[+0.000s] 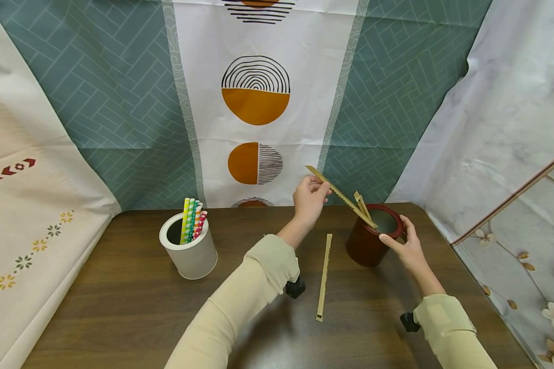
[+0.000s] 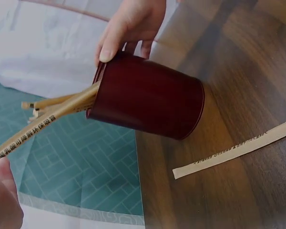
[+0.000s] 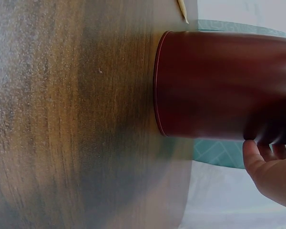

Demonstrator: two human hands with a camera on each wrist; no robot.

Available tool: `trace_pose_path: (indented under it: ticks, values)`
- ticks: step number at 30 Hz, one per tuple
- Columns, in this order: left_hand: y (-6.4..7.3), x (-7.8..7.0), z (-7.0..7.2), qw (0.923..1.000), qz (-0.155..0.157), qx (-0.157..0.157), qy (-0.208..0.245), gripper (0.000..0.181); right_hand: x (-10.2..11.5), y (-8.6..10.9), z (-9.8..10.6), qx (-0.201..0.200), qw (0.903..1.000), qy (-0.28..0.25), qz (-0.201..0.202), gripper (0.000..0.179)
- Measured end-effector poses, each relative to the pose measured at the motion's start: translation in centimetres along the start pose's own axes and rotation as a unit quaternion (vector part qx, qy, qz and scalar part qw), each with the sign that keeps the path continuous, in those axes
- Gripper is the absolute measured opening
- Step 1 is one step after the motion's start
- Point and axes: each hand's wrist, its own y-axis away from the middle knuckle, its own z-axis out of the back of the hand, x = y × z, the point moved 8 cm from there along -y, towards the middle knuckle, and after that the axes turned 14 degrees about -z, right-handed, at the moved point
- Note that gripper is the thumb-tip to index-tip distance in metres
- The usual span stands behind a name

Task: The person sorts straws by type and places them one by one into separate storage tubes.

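Observation:
My left hand point(image 1: 310, 201) pinches a long straw in a tan printed paper wrapper point(image 1: 343, 199) near its upper end. The straw slants down to the right, its lower end inside the mouth of a dark red cylindrical holder point(image 1: 365, 247). More wrapped straws point(image 2: 55, 101) lean out of that holder. On its right side, my right hand point(image 1: 410, 250) holds the holder at the rim, thumb at the front and fingers around the far side. Between my forearms another wrapped straw point(image 1: 324, 279) lies flat on the wooden table point(image 1: 134, 302).
A white cylindrical holder point(image 1: 196, 259) stands at the left with several colourful patterned straws point(image 1: 193, 221) in it. Patterned cloth point(image 1: 138, 102) hangs behind the table's back edge. Pale floral sheets point(image 1: 512, 241) rise along the right side.

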Motion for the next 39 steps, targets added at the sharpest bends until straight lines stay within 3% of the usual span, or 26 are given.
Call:
trace_pose_path:
  ticks: [7,19,29,39]
  values:
    - [0.6,-0.9,-1.3,0.9968,-0.023,0.042,-0.065,0.014,0.0,0.0,0.0,0.001,1.0000,-0.001,0.001,0.075]
    - [2.2,-0.4,-3.5,0.9828,-0.063,0.113,-0.132,0.012,-0.1,-0.1,0.0,0.000,1.0000,-0.006,0.005,0.074]
    - [3.9,0.9,-5.4,0.9736,-0.050,0.170,-0.144,0.014,-0.1,-0.2,0.0,0.001,0.9998,-0.018,0.000,0.074]
    - [5.0,3.7,-4.5,0.9703,-0.033,0.169,-0.170,0.012,-0.3,-0.3,0.0,-0.001,0.9999,-0.012,-0.005,0.074]
